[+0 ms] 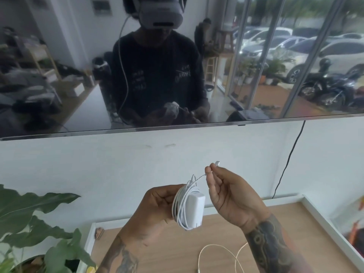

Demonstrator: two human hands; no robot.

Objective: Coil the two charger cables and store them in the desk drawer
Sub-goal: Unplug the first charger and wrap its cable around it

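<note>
Fingers of the left hand [157,205] curl round the white charger block [194,210] with its thin cable [182,205] wound about it, held up over the wooden desk [177,243], while the right hand [226,194] pinches the cable's plug end [213,167] between thumb and fingertips. This bundle looks light, the block hard and smooth, the cord limp and springy, so it likely needs gripping across the turns to keep them from slipping off. Down on the desk lies the second cable [216,253], loose and uncoiled.
</note>
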